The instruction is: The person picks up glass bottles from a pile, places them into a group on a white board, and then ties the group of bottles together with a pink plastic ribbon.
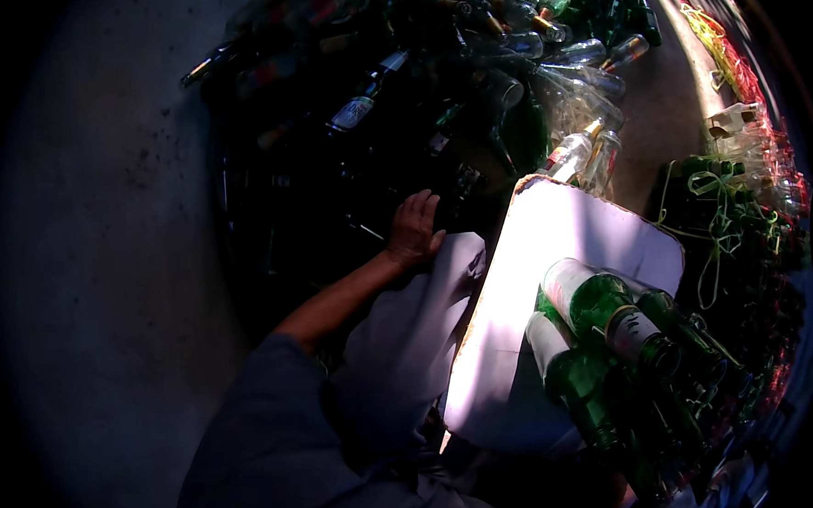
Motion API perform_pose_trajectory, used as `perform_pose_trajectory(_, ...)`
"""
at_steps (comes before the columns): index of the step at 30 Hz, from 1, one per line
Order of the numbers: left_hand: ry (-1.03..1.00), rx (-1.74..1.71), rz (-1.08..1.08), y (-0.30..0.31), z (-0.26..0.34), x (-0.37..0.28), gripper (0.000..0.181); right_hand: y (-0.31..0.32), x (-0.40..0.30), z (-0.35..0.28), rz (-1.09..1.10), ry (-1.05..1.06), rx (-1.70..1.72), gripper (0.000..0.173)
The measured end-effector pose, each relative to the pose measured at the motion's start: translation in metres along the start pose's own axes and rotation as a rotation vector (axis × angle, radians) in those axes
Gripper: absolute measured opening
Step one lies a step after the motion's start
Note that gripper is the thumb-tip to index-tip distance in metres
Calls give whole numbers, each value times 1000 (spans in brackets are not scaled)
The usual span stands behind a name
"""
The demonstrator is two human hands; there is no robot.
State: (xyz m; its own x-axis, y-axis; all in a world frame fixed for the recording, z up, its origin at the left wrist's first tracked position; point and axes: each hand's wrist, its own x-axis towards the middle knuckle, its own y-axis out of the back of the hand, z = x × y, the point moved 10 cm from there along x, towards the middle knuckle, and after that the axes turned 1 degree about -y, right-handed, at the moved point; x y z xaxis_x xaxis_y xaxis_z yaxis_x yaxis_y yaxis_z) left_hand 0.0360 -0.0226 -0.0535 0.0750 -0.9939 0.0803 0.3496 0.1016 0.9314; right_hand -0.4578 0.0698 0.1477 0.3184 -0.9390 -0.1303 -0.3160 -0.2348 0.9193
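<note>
My left hand (413,231) reaches out beside my knee, over the shaded edge of a large heap of glass bottles; its fingers look slightly apart and no bottle shows in it. A dark bottle with a pale label (353,112) lies on the heap beyond it. At my right stands a white board (584,224) with a worn brown edge, partly sunlit. Several green glass bottles with labels (591,292) lie stacked on it, necks towards me. My right hand is not seen; only a small bit of skin shows at the lower edge, below the bottles.
Clear glass bottles (570,152) lie just beyond the board. Bundled green bottles with pale green plastic string (717,203) stand at the right, and yellow and red string (719,44) lies farther back. Concrete floor (108,221) spans the left side. Deep shade hides much of the heap.
</note>
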Motion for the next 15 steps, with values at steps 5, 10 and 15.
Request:
perform_pose_trajectory(5, 175, 108, -153, -23, -10, 3, 88, -2, -2, 2, -8, -23, 30, 23)
perform_pose_trajectory(10, 298, 104, -263, -51, -30, 6, 105, -4, -2, 3, -3, -37, 55, 27)
perform_pose_trajectory(15, 282, -17, -211, -47, -35, 7, 104, -6, -2, 2, 8, -41, 83, 30)
